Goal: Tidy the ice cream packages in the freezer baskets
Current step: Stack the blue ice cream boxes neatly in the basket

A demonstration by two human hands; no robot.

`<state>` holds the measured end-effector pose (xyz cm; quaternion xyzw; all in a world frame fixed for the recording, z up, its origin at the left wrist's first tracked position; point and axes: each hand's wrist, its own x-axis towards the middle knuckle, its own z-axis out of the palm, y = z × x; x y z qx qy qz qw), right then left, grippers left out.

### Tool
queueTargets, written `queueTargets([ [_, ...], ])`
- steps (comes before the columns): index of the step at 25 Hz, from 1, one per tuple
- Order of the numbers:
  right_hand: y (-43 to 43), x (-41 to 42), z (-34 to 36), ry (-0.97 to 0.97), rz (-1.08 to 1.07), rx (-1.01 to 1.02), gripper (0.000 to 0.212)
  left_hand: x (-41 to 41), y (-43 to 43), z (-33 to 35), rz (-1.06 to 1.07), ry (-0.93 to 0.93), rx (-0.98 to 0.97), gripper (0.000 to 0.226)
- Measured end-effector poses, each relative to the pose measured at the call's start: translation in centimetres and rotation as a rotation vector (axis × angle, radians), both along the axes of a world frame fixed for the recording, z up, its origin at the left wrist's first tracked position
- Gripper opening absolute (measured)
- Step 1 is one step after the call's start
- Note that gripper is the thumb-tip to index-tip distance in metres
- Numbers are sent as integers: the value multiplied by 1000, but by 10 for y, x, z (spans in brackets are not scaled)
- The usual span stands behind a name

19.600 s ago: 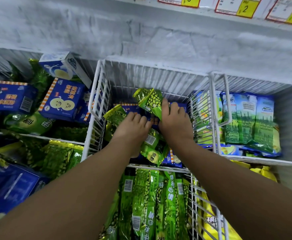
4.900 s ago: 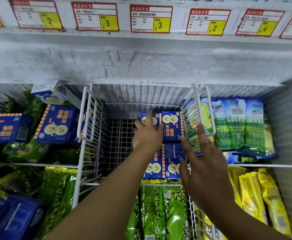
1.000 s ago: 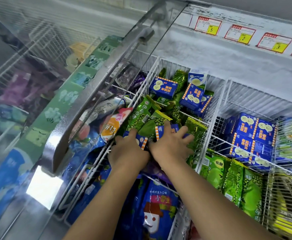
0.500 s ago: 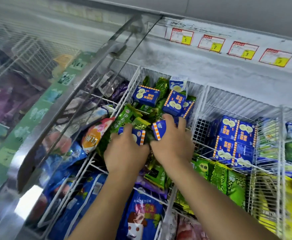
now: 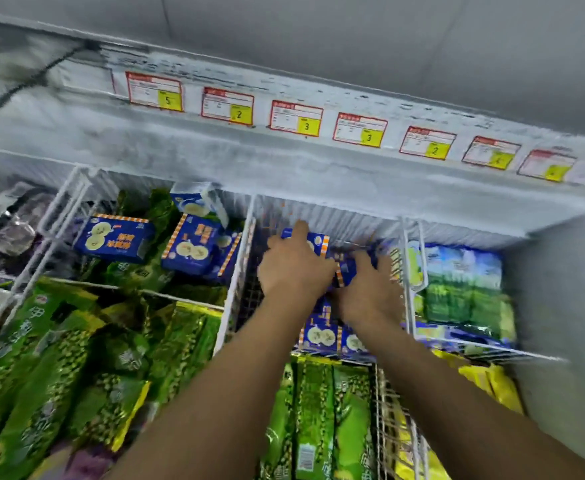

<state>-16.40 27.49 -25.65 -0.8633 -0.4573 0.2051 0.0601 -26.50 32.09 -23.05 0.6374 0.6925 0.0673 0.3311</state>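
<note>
While both arms are reaching into the middle basket (image 5: pixel 242 265), I am gripping one blue carton (image 5: pixel 313 241) with my left hand (image 5: pixel 293 268). My fingers are curling over its top edge, so it is sitting flat and face-up near the basket's back wall. My right hand (image 5: pixel 370 289) is holding a second blue carton (image 5: pixel 346 271) just beside the first. Blur is smearing the fingertips, so how tightly they are pinching I cannot tell, only that they are bending over the box.

I am holding the pair here, I judge, because a row of matching cartons (image 5: pixel 319 336) is lying at the near end of this basket, and like is going with like. These boxes are looking like stiff, square-cornered card with orange-striped ends, so I am expecting them to pack edge to edge without slumping.

Some stray cartons (image 5: pixel 114 239) are sitting crooked in the left basket (image 5: pixel 59 209), perching on green wrappers (image 5: pixel 52 358) of crinkly, glossy film that are lying in a loose heap. White coated wire is forming every basket wall, and frost is roughening the freezer lip (image 5: pixel 284 168) behind.
</note>
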Motion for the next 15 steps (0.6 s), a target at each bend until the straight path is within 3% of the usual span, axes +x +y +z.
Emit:
queueTargets([
  [4, -18, 0, -46, -2, 1, -159, 66, 11, -8, -67, 7, 40, -245, 65],
  [9, -19, 1, -56, -60, 63, -309, 71, 11, -24, -96, 162, -167, -494, 68],
  [12, -14, 2, -48, -30, 25, -306, 70, 6, -20, -94, 121, -274, -461, 66],
  [15, -16, 4, -46, -114, 27, -282, 66, 0, -22, -94, 134, -387, -391, 50],
])
